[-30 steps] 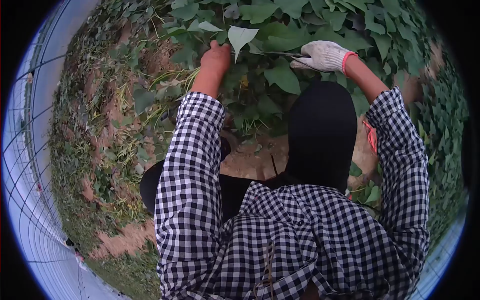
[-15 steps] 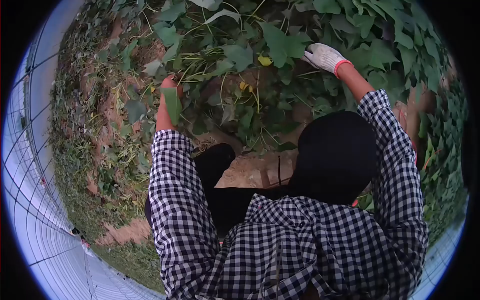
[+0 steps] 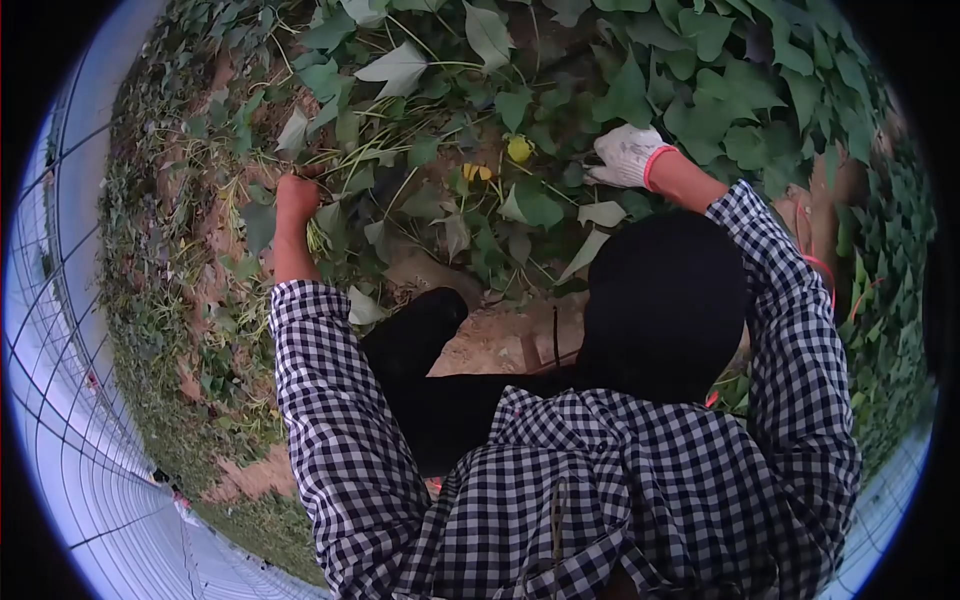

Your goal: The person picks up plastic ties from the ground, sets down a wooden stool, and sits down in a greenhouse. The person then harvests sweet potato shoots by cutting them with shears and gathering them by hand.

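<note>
Bare and closed, my left hand (image 3: 297, 199) grips thin vine stems (image 3: 345, 165) at the left of the leafy bed. My right hand (image 3: 626, 157) wears a white glove with a red cuff and rests among the leaves at the upper right. Its fingers point left, slightly apart near the foliage, and whether a stem lies between them is unclear. Between the hands spread green vines with broad leaves (image 3: 540, 205) and pale upturned leaves (image 3: 400, 70). Two yellow leaves (image 3: 519, 149) show near the middle.
My bent knee (image 3: 668, 305) in black is below my right hand. Bare brown soil (image 3: 490, 340) shows between my legs. A red cord (image 3: 822, 268) lies by my right sleeve. Dense foliage (image 3: 890, 300) covers the right side, and a wire-ribbed pale structure (image 3: 75, 420) curves along the left.
My left hand has moved left and down, drawing vines along. My gloved hand has shifted slightly lower. More pale leaf undersides and yellow leaves show between the hands.
</note>
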The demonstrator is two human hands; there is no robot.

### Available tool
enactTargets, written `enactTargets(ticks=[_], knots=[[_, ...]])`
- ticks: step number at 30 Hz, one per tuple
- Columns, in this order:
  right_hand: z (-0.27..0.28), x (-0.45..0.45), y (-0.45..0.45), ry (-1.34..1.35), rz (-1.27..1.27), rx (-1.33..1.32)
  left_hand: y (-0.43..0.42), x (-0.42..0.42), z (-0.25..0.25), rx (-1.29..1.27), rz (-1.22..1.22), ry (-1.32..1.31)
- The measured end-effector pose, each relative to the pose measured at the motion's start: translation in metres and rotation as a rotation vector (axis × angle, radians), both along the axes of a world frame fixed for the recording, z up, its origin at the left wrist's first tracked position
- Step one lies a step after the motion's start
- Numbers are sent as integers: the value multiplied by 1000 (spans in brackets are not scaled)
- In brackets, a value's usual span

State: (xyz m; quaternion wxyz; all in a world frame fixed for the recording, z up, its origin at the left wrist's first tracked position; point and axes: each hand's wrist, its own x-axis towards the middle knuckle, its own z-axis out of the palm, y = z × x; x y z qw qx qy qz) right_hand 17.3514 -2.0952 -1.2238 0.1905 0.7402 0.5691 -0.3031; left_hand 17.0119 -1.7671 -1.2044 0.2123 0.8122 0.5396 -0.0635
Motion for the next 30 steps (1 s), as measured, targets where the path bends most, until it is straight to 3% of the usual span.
enactTargets(ticks=[2, 5, 6, 8, 11, 13, 15, 17, 18, 19, 20, 22, 27, 30], knots=[[-26, 8, -21, 46, -65, 18, 23, -16, -31, 21, -99, -118], [-58, 16, -42, 193, -250, 178, 29, -14, -25, -80, 39, -188], [-12, 6, -35, 178, -282, -20, 13, 1, 10, 134, -187, 13], [-25, 9, -43, 102, -276, 20, 19, 11, 33, -158, 287, -372], [-20, 18, -45, 92, -247, 120, 6, 44, 93, -175, 201, -410], [-47, 38, -52, 20, -266, 214, -26, 80, 131, -256, -25, -519], [-23, 46, -45, 180, -237, 316, -75, 119, 152, -487, -276, -626], [-26, 55, -49, 334, -316, 564, -115, 158, 141, -716, -500, -546], [-12, 52, -47, 464, -531, 509, -133, 177, 119, -771, -556, -459], [1, 49, -44, 574, -759, 470, -152, 198, 102, -681, -695, -335], [10, 45, -42, 627, -837, 471, -159, 219, 53, -622, -812, -221], [18, 42, -41, 734, -1004, 472, -186, 240, -11, -83, -967, -122], [14, 34, -42, 761, -970, 388, -159, 206, -58, 237, -670, 56], [3, 29, -38, 789, -941, 243, -120, 146, -70, 391, -648, -36]])
